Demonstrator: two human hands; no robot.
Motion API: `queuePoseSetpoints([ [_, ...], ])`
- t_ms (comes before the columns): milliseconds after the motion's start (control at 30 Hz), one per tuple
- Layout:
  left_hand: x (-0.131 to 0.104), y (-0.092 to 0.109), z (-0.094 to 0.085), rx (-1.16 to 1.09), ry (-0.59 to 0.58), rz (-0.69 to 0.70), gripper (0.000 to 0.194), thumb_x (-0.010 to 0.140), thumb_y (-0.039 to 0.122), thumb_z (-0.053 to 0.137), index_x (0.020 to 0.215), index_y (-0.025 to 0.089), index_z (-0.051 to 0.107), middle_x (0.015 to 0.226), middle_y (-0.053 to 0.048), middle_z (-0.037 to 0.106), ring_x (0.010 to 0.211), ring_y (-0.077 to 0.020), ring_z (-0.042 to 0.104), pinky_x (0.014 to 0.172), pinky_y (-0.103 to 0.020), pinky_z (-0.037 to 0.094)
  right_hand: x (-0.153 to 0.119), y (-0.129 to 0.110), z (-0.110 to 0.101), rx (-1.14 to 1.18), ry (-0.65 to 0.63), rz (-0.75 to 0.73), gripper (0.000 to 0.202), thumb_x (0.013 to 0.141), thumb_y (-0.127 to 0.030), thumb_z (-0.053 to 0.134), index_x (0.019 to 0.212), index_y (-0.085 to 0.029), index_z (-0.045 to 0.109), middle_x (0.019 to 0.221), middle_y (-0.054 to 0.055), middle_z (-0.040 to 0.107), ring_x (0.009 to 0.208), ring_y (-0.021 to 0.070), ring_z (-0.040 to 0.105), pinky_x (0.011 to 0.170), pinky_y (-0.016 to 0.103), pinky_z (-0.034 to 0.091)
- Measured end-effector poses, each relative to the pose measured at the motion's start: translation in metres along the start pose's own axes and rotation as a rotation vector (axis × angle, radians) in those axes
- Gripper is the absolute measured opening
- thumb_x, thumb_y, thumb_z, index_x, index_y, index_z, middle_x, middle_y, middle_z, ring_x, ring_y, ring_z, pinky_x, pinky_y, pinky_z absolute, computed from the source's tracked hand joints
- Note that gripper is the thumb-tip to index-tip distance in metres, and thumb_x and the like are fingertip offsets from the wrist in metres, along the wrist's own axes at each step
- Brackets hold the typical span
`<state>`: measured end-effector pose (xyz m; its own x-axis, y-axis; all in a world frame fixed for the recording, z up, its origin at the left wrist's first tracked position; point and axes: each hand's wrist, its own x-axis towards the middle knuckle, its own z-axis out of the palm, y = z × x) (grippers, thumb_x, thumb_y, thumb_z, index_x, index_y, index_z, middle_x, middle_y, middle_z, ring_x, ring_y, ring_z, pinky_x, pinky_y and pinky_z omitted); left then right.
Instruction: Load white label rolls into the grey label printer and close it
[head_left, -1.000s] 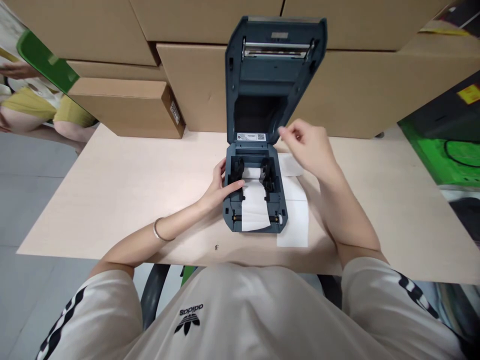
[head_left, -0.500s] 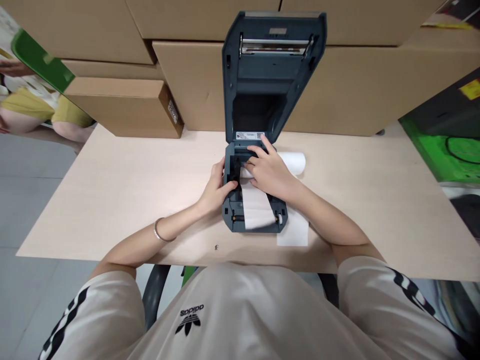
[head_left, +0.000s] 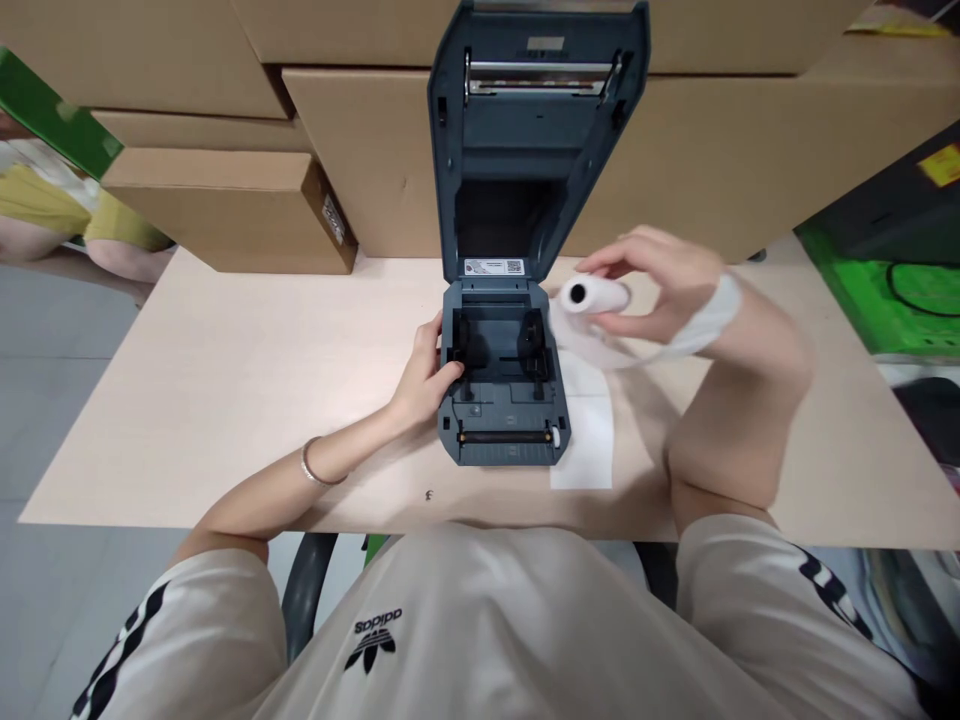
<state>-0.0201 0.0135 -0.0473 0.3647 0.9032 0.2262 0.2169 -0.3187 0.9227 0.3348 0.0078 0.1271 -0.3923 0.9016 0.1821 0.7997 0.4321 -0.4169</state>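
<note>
A dark grey label printer (head_left: 504, 400) stands with its lid (head_left: 536, 150) raised, its inner bay bare of paper. My left hand (head_left: 426, 378) grips the left wall, thumb over the rim and fingers down the outside. To the right of the printer, my right hand (head_left: 660, 285) pinches a small white paper roll (head_left: 606, 294) between thumb and fingers, its dark core hole facing left. A loose strip from it (head_left: 709, 325) curls across my right wrist. Beneath lies more white paper (head_left: 586, 430) on the table, partly under the printer's right side; its upper part is blurred and hidden by the roll.
Large cardboard boxes (head_left: 360, 160) form a wall behind the table (head_left: 225, 400). A smaller carton (head_left: 225, 215) stands at the back left. Black equipment on a green surface (head_left: 885, 270) is at the right. Another person's legs (head_left: 112, 250) show at far left.
My right hand has lifted the paper roll out of the printer's bay and carried it to the right, its strip trailing. My left hand stays on the printer. The view has shifted slightly.
</note>
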Motion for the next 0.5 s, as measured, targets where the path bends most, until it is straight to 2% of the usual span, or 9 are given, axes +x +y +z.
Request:
queuePoseSetpoints([
  [100, 0.000, -0.003, -0.001, 0.028, -0.001, 0.030, 0.085, 0.095, 0.037, 0.067, 0.175, 0.030, 0.040, 0.166, -0.012, 0.056, 0.153, -0.0369, 0.051, 0.119, -0.053, 0.056, 0.000, 0.044, -0.025, -0.131, -0.166, 0.237, 0.040, 0.086, -0.050, 0.080, 0.118, -0.026, 0.080, 0.122, 0.016, 0.077, 0.109, 0.0357, 0.073, 0.102, 0.054, 0.061],
  [167, 0.000, -0.005, -0.001, 0.038, 0.010, 0.036, 0.086, 0.095, 0.037, 0.067, 0.176, 0.030, 0.039, 0.164, -0.012, 0.058, 0.150, -0.0365, 0.052, 0.118, -0.053, 0.056, 0.008, 0.067, -0.022, -0.193, -0.308, 0.411, 0.032, 0.082, -0.035, 0.082, 0.112, -0.023, 0.082, 0.119, 0.017, 0.081, 0.103, 0.0349, 0.075, 0.095, 0.051, 0.061],
  [233, 0.000, -0.006, -0.001, 0.046, 0.020, 0.037, 0.086, 0.094, 0.037, 0.067, 0.175, 0.030, 0.040, 0.163, -0.012, 0.059, 0.150, -0.0365, 0.053, 0.118, -0.053, 0.056, 0.022, 0.081, -0.006, -0.229, -0.443, 0.535, 0.032, 0.078, -0.024, 0.082, 0.110, -0.022, 0.084, 0.121, 0.014, 0.084, 0.102, 0.0337, 0.078, 0.091, 0.045, 0.062],
  [400, 0.001, -0.006, -0.001, 0.053, 0.019, 0.040, 0.084, 0.095, 0.041, 0.068, 0.174, 0.030, 0.041, 0.167, -0.013, 0.056, 0.151, -0.0377, 0.052, 0.116, -0.054, 0.058, 0.051, 0.081, 0.039, -0.282, -0.601, 0.600, 0.039, 0.071, -0.016, 0.082, 0.109, -0.021, 0.089, 0.105, 0.009, 0.087, 0.102, 0.0341, 0.080, 0.090, 0.041, 0.061],
  [500, 0.000, -0.004, -0.001, 0.055, 0.026, 0.030, 0.084, 0.096, 0.043, 0.068, 0.174, 0.028, 0.041, 0.165, -0.014, 0.058, 0.150, -0.0378, 0.053, 0.113, -0.053, 0.059, 0.050, 0.072, 0.039, -0.313, -0.606, 0.605, 0.043, 0.074, -0.020, 0.081, 0.116, -0.021, 0.090, 0.111, 0.012, 0.088, 0.106, 0.0367, 0.081, 0.091, 0.043, 0.063],
])
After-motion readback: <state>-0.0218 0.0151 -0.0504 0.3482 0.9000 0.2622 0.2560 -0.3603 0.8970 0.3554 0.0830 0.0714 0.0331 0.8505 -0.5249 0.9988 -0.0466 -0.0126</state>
